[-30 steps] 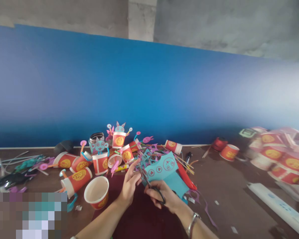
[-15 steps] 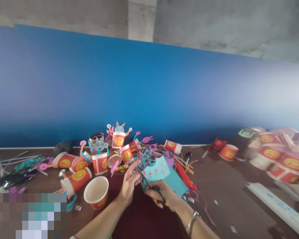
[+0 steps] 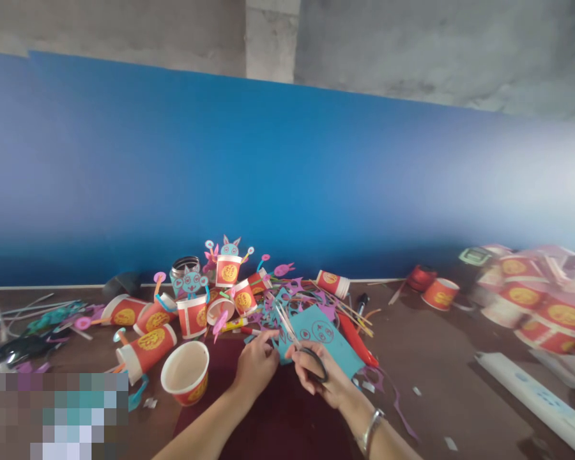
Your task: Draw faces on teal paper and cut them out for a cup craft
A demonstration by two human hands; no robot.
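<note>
My right hand (image 3: 323, 377) grips black-handled scissors (image 3: 301, 346), whose blades point up and left across a teal paper sheet (image 3: 326, 337) printed with round faces. My left hand (image 3: 257, 364) pinches the left edge of that sheet, fingers curled. The sheet lies low over a dark red mat (image 3: 278, 415) on the brown table (image 3: 436, 364). A metal bracelet (image 3: 371, 431) circles my right wrist. An upright red paper cup (image 3: 188, 372) stands just left of my left forearm.
Behind the hands lies a heap of red cups (image 3: 191, 313), some with teal and pink paper faces, and paper scraps. A glass jar (image 3: 184, 267) stands at the back. More red cups (image 3: 541, 300) pile at right. A white roll (image 3: 531, 393) lies front right. A blue wall (image 3: 287, 179) closes the back.
The teal sheet has dropped from raised to lying lower and turned. My left hand's fingers have curled down onto its edge. The scissors' blades now point up over the sheet.
</note>
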